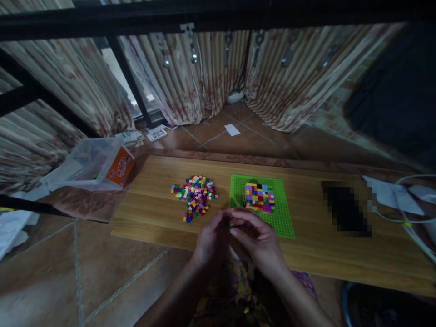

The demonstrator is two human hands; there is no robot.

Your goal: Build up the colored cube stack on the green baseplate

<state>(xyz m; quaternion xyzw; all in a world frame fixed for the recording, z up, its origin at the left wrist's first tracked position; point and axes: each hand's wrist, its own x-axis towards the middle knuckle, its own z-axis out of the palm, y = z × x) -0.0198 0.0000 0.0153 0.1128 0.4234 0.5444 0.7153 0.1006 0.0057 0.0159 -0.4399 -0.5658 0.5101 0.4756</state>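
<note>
Bricks heap left of green baseplate; hands meet nearby.

No text is reading clearly: the orange box inside the clear plastic bag is showing a red-and-white brand logo too blurred to make out, and the white card on the floor is carrying a barcode-like print, illegible.

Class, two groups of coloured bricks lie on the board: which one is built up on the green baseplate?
The stacked block of bricks, right of the loose pile, standing on the green baseplate.
</note>
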